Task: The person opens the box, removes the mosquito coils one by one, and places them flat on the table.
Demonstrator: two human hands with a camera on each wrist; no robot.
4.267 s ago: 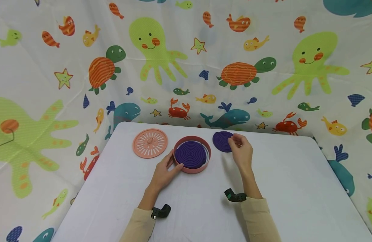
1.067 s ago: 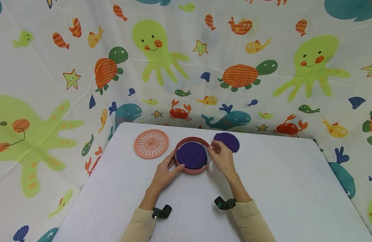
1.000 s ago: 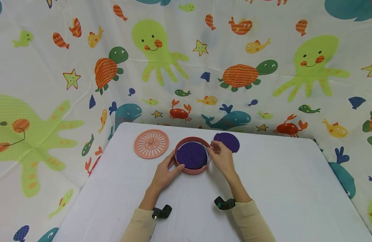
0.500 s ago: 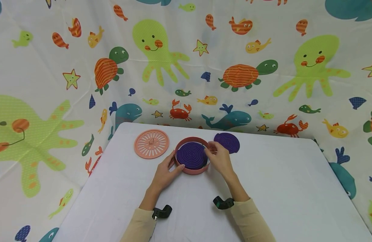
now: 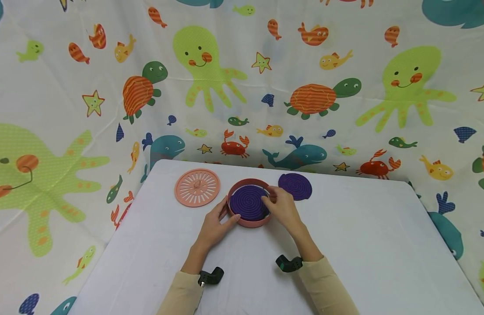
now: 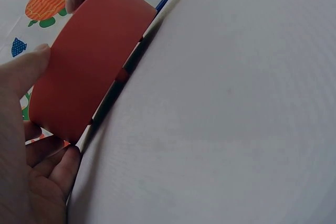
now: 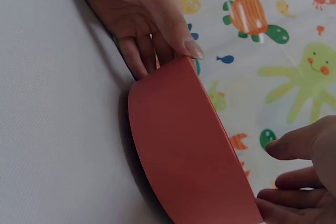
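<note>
A round salmon-pink mosquito coil box (image 5: 251,223) stands on the table without its lid, a dark purple spiral mosquito coil (image 5: 247,202) lying inside. My left hand (image 5: 213,227) grips the box's left side, thumb at the front rim and fingers along the outer wall. Over at the right rim is my right hand (image 5: 284,209). Its thumb reaches over the coil's right edge. In the right wrist view its fingers (image 7: 283,203) are at the outside of the rim, with thumb and fingers apart. The coil is hidden behind the wall in both wrist views.
A slotted pink lid (image 5: 197,187) with a small central knob lies left of the box. Behind my right hand, a second purple coil (image 5: 297,187) rests flat near the table's back edge. A cloth with sea animals (image 5: 242,87) hangs behind the white table (image 5: 376,245).
My right hand has left the second coil, which lies slightly further right, and moved to the box. In the last second its thumb has shifted inward over the inner coil. My left hand keeps its grip.
</note>
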